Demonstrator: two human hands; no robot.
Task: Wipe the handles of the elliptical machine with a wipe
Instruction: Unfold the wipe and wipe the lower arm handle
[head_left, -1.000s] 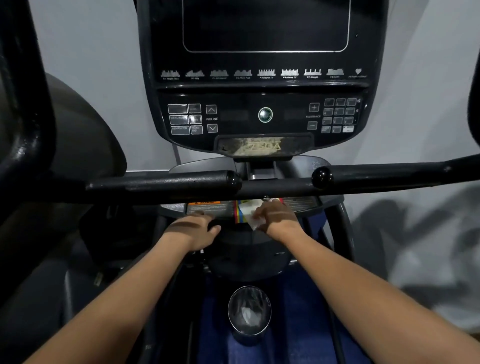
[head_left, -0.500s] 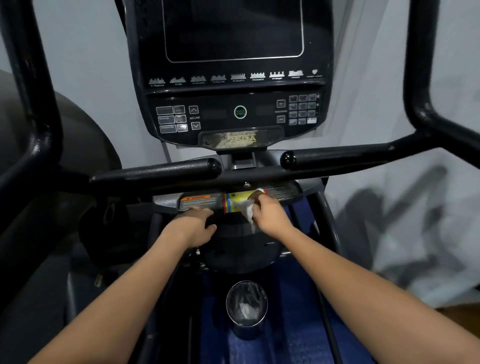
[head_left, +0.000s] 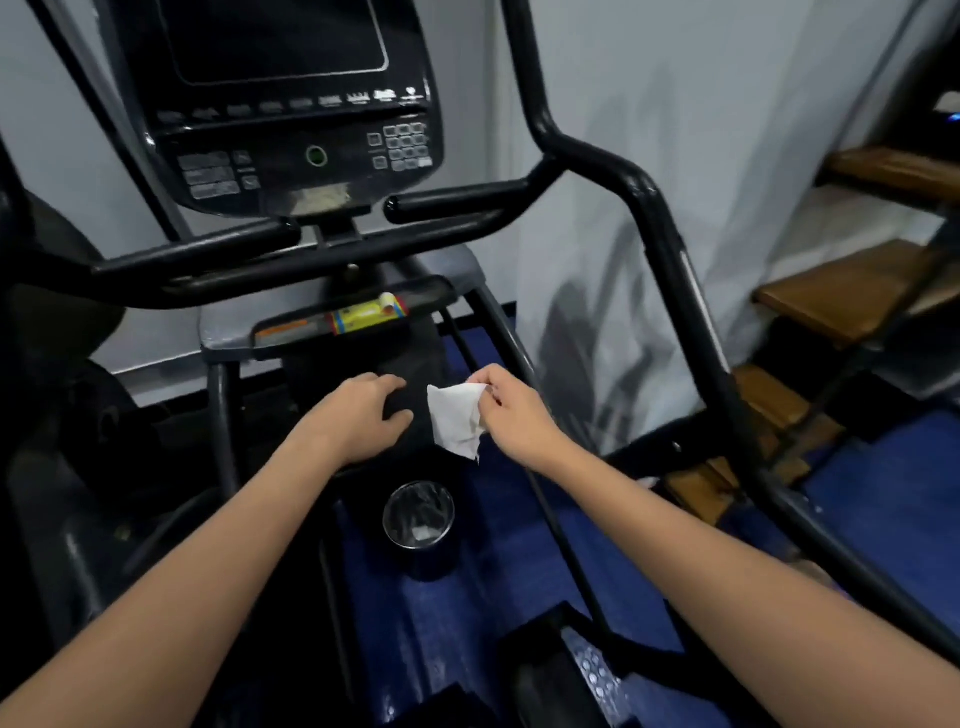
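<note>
Right hand (head_left: 511, 415), centre frame, pinches a white wipe (head_left: 454, 420) hanging free of every bar. Left hand (head_left: 363, 415) rests open and empty on the dark housing. Handles (head_left: 670, 270), right of centre, apparently remain to be wiped.

The scene is dim and cool-toned, and the black machine frame (head_left: 670, 270) loses detail in shadow at the left of the frame. Soft grey shadows fall on the white wall (head_left: 701, 156) at right. The console (head_left: 291, 130) at upper centre is smeared by motion blur, its labels unreadable. Wide-angle distortion bends the edges.
</note>
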